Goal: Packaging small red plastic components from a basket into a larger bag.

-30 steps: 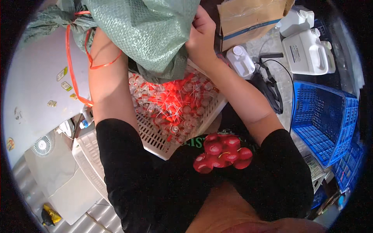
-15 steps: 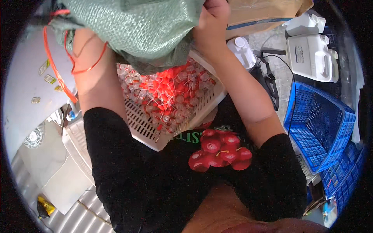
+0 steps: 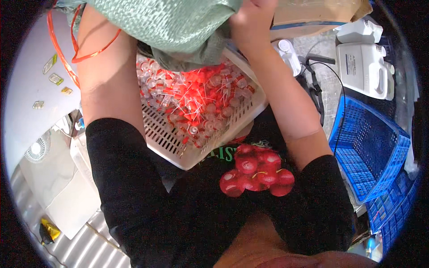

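A pale green woven sack [image 3: 174, 27] hangs at the top, over the far part of a white slotted plastic basket [image 3: 250, 105]. Clenched at the sack's right edge is my right hand [image 3: 252, 22], its fingers curled on the fabric. My left forearm runs up to the sack's left side, and the sack hides that hand. Inside the basket lies a heap of small clear plastic pieces [image 3: 210, 118] with red parts and thin white stems [image 3: 192, 100]. A loop of orange-red string [image 3: 62, 58] dangles by my left forearm.
To the left, a pale table [image 3: 27, 98] bears several small yellowish pieces [image 3: 56, 79]. A white fan [image 3: 38, 148] stands below it. On the right are white jugs [image 3: 362, 67], a blue crate [image 3: 371, 147] and a black cable [image 3: 342, 111]. A cardboard box [image 3: 308, 15] sits behind my right hand.
The sack's lower edge has risen, uncovering slightly more of the heap. My right hand has moved a little up and right with the sack's edge. The whole view has shifted slightly.
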`<state>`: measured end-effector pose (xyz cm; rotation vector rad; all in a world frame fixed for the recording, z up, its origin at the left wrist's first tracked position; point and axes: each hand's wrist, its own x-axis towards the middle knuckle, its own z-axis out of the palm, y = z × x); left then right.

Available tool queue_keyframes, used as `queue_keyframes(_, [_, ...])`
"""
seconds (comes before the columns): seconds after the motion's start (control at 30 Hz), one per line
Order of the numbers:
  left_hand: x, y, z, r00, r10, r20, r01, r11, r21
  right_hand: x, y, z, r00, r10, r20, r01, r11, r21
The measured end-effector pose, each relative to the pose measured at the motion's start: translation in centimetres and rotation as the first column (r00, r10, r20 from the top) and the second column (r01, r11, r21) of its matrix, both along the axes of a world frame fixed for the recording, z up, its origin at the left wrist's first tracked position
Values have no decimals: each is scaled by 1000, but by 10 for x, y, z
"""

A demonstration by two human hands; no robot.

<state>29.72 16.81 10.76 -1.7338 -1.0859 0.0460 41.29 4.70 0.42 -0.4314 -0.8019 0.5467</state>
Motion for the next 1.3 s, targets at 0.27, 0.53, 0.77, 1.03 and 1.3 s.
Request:
queue_keyframes(0.27, [-21,7,-4,993,-97,60,103,990,-101,8,-7,0,997,-22,-79,8,985,-175])
queue_keyframes(0.53, [-47,13,3,975,-188,116,206,963,-173,6,-9,8,988,64,-143,-82,990,-118])
queue_keyframes(0.77, [-78,21,-4,942,-282,183,321,913,-250,2,-7,7,970,151,-190,-169,982,-85])
queue_keyframes(1.03, [-152,37,-27,825,-250,506,467,806,-364,-8,-13,12,986,147,-79,-159,969,-189])
queue_keyframes(1.3, [-205,83,-92,36,418,908,796,538,-279,-25,-15,13,986,142,-89,-161,952,-259])
